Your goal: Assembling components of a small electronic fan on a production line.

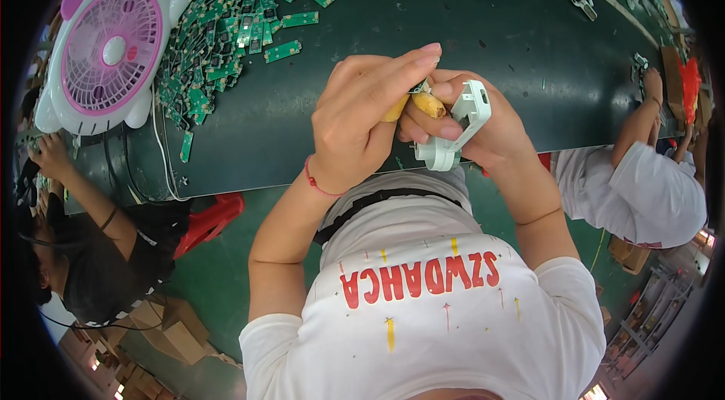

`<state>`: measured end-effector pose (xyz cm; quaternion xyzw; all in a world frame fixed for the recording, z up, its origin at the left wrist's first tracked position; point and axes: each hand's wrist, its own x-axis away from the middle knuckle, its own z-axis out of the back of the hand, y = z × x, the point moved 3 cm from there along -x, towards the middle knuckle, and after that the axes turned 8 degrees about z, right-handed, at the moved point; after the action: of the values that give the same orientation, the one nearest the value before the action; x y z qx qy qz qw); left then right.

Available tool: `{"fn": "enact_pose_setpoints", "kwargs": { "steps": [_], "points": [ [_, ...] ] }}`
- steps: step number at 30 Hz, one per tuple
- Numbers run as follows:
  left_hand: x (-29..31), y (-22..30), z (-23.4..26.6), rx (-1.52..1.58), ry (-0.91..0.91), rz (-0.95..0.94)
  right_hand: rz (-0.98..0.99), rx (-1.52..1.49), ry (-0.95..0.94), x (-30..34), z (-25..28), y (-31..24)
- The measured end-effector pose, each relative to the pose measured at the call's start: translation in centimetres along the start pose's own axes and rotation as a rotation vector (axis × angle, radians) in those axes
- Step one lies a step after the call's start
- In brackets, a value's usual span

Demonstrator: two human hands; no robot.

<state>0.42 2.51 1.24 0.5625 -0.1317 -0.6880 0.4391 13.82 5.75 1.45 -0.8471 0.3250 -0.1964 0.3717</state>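
Above the near edge of the dark bench, my hands meet in front of me. A white plastic housing (474,115) with a rectangular frame and a rounded end is gripped in my right hand (491,124), tilted. My left hand (355,109) is closed, its fingers pressed together beside the right fingertips. Between the two hands a sliver of a green circuit board (418,87) shows, seemingly pinched by the left fingers; most of it is hidden. Yellow finger covers (429,104) sit on fingertips of both hands.
A heap of green circuit boards (219,38) spreads over the bench's left side, next to a white and pink fan (113,49) with trailing cables. White parts (581,4) lie at the far right. Co-workers sit at left (106,249) and right (634,189).
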Motion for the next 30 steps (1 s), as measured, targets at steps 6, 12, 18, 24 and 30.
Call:
{"fn": "enact_pose_setpoints", "kwargs": {
  "steps": [6,12,18,24,30],
  "points": [
    [-0.04,-0.07,0.18,0.009,-0.014,-0.022,-0.017,0.014,0.000,-0.06,0.09,-0.09],
    [0.07,0.10,0.42,0.047,-0.046,0.020,-0.013,0.036,-0.103,-0.33,0.35,-0.05],
    [0.30,0.67,0.27,-0.031,0.023,0.037,0.002,0.020,-0.108,-0.42,0.55,0.00],
    [0.19,0.55,0.22,-0.034,0.056,0.004,0.022,0.034,-0.107,-0.55,0.58,-0.06],
    [0.10,0.42,0.15,-0.038,0.050,0.018,0.017,0.010,-0.118,-0.81,0.66,-0.06]
  ]
}}
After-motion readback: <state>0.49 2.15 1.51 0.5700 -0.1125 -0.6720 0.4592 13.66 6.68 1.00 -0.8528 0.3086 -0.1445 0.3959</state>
